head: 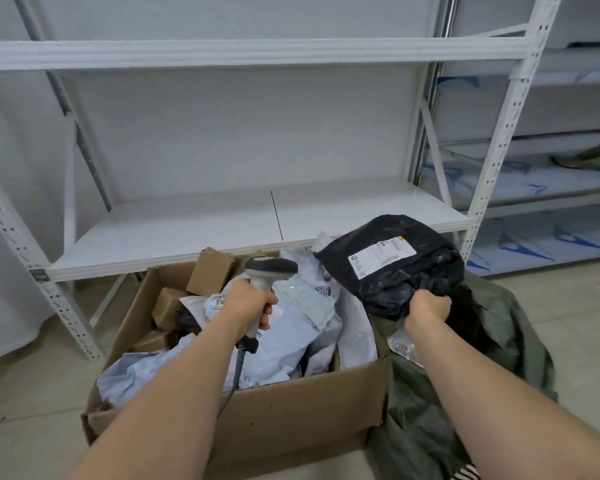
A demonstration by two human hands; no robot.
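Head: left hand (248, 301) grips scanner (269, 268) above box (291, 410); right hand (428, 304) grips black parcel (413, 278).

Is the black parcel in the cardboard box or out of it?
Out. The right hand grips the black parcel by its near edge, lifted above the cardboard box, label up.

Grey handheld barcode scanner (270, 271) with a dark head, upright in the left hand (250, 303), cable hanging from its grip, over the open carton (291, 410), crumpled black plastic parcel (413, 275) to its right, white label facing up, tilted, near edge gripped by the right hand (428, 304)
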